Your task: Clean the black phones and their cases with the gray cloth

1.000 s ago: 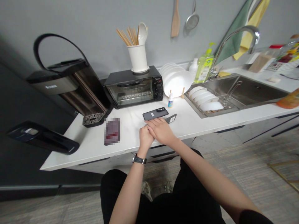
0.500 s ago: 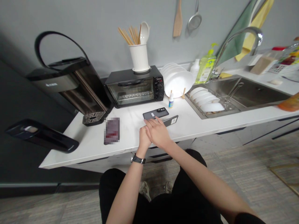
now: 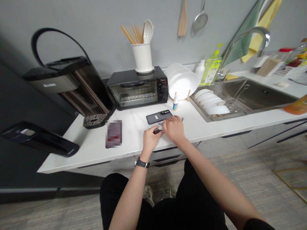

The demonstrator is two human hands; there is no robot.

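My left hand (image 3: 151,138), with a black watch on the wrist, is closed on the left end of a dark, flat, phone-like slab (image 3: 157,131) at the front of the counter. Over the rest of that slab my right hand (image 3: 174,127) lies with its fingers curled down. What sits under those fingers is hidden, though a small pale bit shows between the hands. Just behind them a dark phone (image 3: 157,117) lies back-side up, its camera bump to the right. A small white dropper-like bottle (image 3: 175,103) stands beyond the phone.
A blurred dark item (image 3: 114,134) lies left of my hands, with a black upright bottle or flask (image 3: 40,140) and a water dispenser (image 3: 79,86) further left. A toaster oven (image 3: 137,89) stands behind. To the right are plates (image 3: 183,84), bowls (image 3: 217,110) and the sink (image 3: 261,95).
My right hand has slid to the right, off my left hand and along the slab. The slab's left end now shows in my left hand, while its labelled right end is mostly covered.
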